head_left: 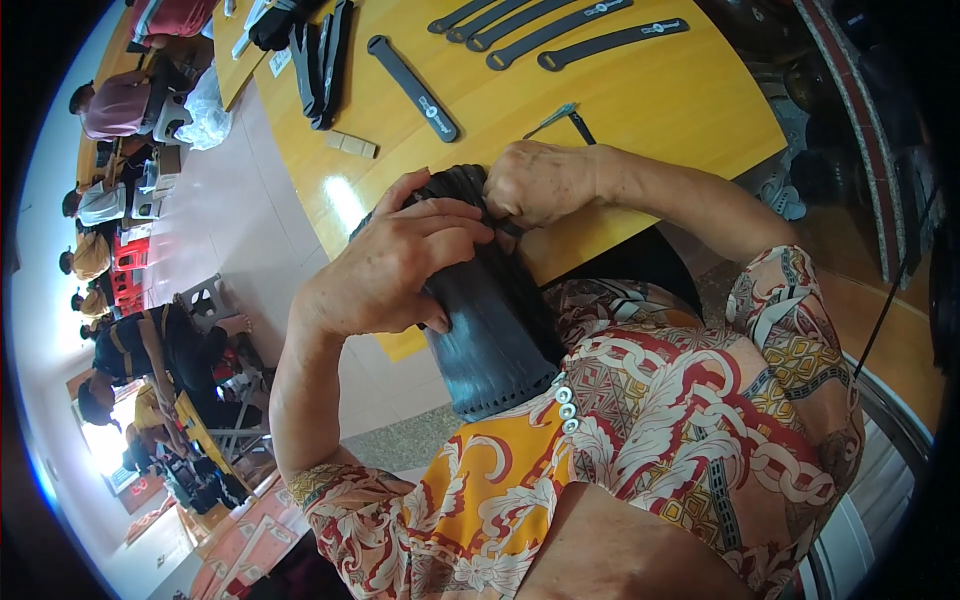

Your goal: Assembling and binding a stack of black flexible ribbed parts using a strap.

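A dark leather-like sleeve (485, 335) leans between the table edge and my body, with a row of small holes along its lower rim and folds gathered at the top. My left hand (400, 255) is closed around its upper side, thumb on the smooth face and fingers over the folds. At the gathered top, my right hand (535, 185) is curled in a tight pinch against the material. What sits between those fingertips is hidden. Just beyond that hand, a thin item with a blue-green end and a black end (565, 118) lies on the yellow table (690, 130).
A single dark strap (412, 90) lies across the table, with several more straps (612, 45) at the far edge and a bundle of dark strips (322, 65) at far left. A small wooden block (352, 145) sits near the left edge. Other people (125, 105) sit at left.
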A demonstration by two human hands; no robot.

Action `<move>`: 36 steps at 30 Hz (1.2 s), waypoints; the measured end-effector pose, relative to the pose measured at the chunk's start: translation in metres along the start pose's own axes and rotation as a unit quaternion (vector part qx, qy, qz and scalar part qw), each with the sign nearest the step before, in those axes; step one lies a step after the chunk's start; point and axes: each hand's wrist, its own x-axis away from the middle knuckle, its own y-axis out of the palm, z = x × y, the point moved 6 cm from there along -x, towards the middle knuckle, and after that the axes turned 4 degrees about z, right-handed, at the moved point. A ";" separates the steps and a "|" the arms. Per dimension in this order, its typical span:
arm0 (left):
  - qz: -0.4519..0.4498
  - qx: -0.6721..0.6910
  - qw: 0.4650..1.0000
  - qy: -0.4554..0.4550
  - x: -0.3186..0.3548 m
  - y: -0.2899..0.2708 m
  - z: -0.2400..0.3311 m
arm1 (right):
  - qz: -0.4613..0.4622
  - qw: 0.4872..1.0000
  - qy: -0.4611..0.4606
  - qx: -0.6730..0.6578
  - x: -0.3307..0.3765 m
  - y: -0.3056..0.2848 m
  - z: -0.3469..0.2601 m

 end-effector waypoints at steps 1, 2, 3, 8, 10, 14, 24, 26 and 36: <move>0.015 0.007 1.000 0.001 0.004 -0.001 0.000 | -0.024 0.999 0.021 0.002 -0.004 -0.002 0.000; 0.031 0.013 0.999 0.000 0.008 -0.001 -0.001 | -0.027 0.999 0.018 0.001 -0.009 -0.005 -0.002; 0.035 0.014 0.999 -0.003 0.013 -0.001 -0.001 | -0.043 0.999 0.005 0.028 -0.015 -0.007 -0.004; 0.086 -0.029 0.995 -0.042 0.033 -0.004 0.003 | -0.173 0.975 -0.037 0.133 -0.052 -0.024 -0.031; 0.113 -0.054 0.990 -0.058 0.044 0.001 0.003 | -0.188 0.971 -0.053 0.137 -0.065 -0.021 -0.033; 0.193 -0.110 0.971 -0.083 0.053 0.010 -0.002 | -0.306 0.934 -0.035 0.180 -0.090 -0.026 -0.039; 0.254 -0.055 0.958 -0.120 0.051 0.022 -0.007 | -0.305 0.938 -0.015 0.162 -0.112 -0.011 -0.027; 0.244 -0.078 0.961 -0.101 0.048 0.021 -0.005 | -0.269 0.962 0.008 0.050 -0.107 -0.016 -0.021; 0.126 -0.103 0.981 -0.108 0.031 0.016 -0.009 | -0.125 0.886 0.269 -0.356 -0.053 -0.007 0.031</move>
